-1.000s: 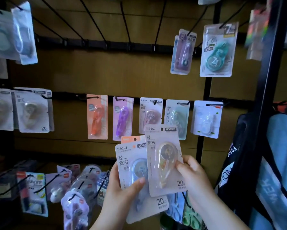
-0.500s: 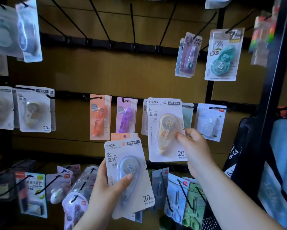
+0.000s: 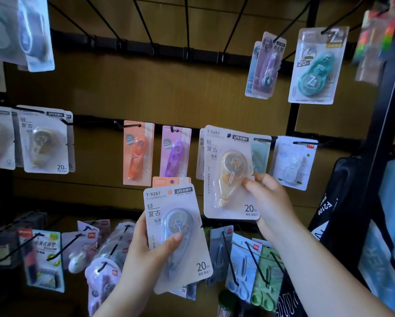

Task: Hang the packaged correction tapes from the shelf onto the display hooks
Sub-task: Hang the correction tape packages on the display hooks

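Note:
My right hand point(image 3: 269, 202) pinches a packaged correction tape with a yellow-beige dispenser point(image 3: 228, 175) and holds it up against the middle row of hooks, over a same-brand pack point(image 3: 201, 154) hanging there. Its hang hole sits near a black hook point(image 3: 262, 140); whether it is threaded I cannot tell. My left hand point(image 3: 144, 255) grips a small stack of packs, lower and to the left. A grey-blue correction tape pack point(image 3: 178, 234) is in front, with an orange-topped pack point(image 3: 169, 180) behind it.
Orange point(image 3: 138, 154) and purple point(image 3: 174, 152) tape packs hang left of the raised pack, a white pack point(image 3: 293, 163) to its right. Several bare black hooks point(image 3: 187, 26) jut from the top rail. More packs fill the bottom row point(image 3: 244, 264). A black rack post point(image 3: 388, 110) stands at right.
My right hand lifted the yellow-beige pack off the stack and up to the middle hook row. My left hand dropped slightly with the remaining packs.

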A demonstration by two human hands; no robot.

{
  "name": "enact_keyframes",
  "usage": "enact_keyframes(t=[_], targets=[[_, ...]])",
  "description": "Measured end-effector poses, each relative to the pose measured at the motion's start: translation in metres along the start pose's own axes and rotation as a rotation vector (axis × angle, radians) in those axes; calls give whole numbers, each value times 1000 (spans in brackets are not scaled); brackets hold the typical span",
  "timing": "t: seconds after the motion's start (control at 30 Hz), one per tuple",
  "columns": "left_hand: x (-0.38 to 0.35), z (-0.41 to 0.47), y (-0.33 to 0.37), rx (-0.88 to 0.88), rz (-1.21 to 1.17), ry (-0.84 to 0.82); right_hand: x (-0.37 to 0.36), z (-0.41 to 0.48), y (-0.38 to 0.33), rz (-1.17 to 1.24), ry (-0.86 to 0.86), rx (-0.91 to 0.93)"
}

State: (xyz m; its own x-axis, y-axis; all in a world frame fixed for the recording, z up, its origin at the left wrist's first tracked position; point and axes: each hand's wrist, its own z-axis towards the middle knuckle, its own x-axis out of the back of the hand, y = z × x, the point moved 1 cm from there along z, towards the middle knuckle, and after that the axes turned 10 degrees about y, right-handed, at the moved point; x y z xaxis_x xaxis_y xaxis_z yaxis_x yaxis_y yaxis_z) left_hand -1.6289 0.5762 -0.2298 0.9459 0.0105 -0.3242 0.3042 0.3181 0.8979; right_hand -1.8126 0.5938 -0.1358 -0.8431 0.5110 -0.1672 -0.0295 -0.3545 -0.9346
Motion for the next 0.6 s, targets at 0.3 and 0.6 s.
enact_keyframes(t=[0.3,0.6], targets=[[3,11,0,0,2,15,-13,27,9,-175,80,62],[11,26,4,-47,-18,5,-54,78,22,-310,163,51]])
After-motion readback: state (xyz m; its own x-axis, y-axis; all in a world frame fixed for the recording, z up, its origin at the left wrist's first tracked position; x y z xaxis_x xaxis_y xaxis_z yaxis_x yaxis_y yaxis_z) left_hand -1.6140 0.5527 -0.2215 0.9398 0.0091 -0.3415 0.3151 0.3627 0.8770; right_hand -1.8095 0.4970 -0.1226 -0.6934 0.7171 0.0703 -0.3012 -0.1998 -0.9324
